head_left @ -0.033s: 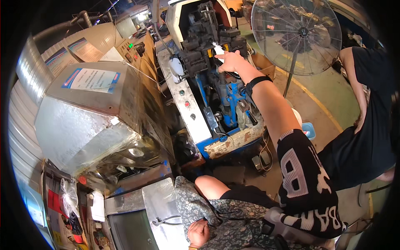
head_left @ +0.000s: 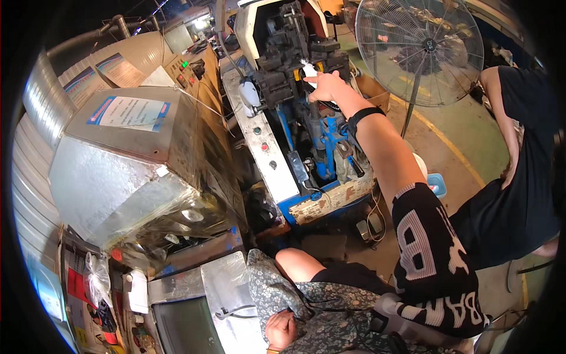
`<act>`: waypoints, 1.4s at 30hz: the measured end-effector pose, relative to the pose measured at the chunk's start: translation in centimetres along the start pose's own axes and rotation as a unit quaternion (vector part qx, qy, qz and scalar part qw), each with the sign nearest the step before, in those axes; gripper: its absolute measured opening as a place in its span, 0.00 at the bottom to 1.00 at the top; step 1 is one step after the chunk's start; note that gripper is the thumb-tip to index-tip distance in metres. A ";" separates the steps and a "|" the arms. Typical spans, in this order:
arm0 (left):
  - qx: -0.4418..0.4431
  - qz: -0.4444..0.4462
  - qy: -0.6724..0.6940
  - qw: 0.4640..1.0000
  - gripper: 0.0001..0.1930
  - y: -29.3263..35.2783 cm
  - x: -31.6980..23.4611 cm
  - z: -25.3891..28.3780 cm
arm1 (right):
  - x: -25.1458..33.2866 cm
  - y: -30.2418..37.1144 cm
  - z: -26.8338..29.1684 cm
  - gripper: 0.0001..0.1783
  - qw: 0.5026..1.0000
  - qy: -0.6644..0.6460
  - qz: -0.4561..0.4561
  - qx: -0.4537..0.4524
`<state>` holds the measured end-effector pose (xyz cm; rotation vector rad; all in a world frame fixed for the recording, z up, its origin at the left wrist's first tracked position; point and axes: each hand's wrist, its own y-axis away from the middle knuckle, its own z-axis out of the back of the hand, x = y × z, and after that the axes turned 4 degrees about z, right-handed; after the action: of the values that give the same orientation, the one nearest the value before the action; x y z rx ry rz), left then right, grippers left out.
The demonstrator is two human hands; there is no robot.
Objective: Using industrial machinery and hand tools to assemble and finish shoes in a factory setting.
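- Left hand: lying on the floral cloth over the lap, fingers folded together, nothing visible in it; well apart from the machine
- Metal plate: to the left of the lap, a plier-like tool lying toward its near right corner, apart from the left hand
- Machine: worn near edge facing the knee; a pale control panel with knobs and a red button runs along its left edge
- Right hand: stretched over the machine from its right edge, dark band at the wrist; thumb and fingers spread apart, no firm grip evident
- White piece: toward the machine's far end, among dark metal blocks; it lies just beyond and left of the right fingertips, long axis slanting far-left to near-right, roughly in line with that forearm; right hand clearly the nearer; actual contact cannot be determined
- Standing fan: beyond the machine's right edge; another person, in dark clothing, is farther right, hands apart from the work
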<state>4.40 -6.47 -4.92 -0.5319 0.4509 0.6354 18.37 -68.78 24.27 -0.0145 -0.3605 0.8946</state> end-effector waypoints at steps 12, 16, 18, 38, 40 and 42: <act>0.026 0.000 -0.005 1.000 0.05 0.5 0.2 0.2 | 0.5 -0.6 0.1 0.43 1.000 0.015 -0.001 0.019; 0.032 0.002 -0.001 0.999 0.05 0.0 -0.5 0.5 | 0.7 -1.4 1.6 0.45 0.999 0.040 0.000 0.002; 0.029 0.000 0.006 1.000 0.05 -0.9 -0.8 0.8 | 0.5 -1.3 2.0 0.45 0.999 0.039 0.002 0.004; 0.011 0.007 0.037 0.999 0.04 0.1 0.0 0.8 | 1.5 -0.3 1.5 0.53 0.995 0.063 -0.064 -0.040; 0.010 0.006 0.032 0.999 0.04 0.3 0.2 0.8 | 1.7 0.0 1.5 0.53 0.995 0.061 -0.061 -0.042; 0.011 0.003 0.027 1.000 0.04 0.4 0.3 0.7 | 1.8 0.3 1.6 0.53 0.996 0.056 -0.065 -0.033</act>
<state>4.47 -5.63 -4.67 -0.5283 0.5087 0.6218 18.68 -67.49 26.27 -0.1006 -0.2826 0.7489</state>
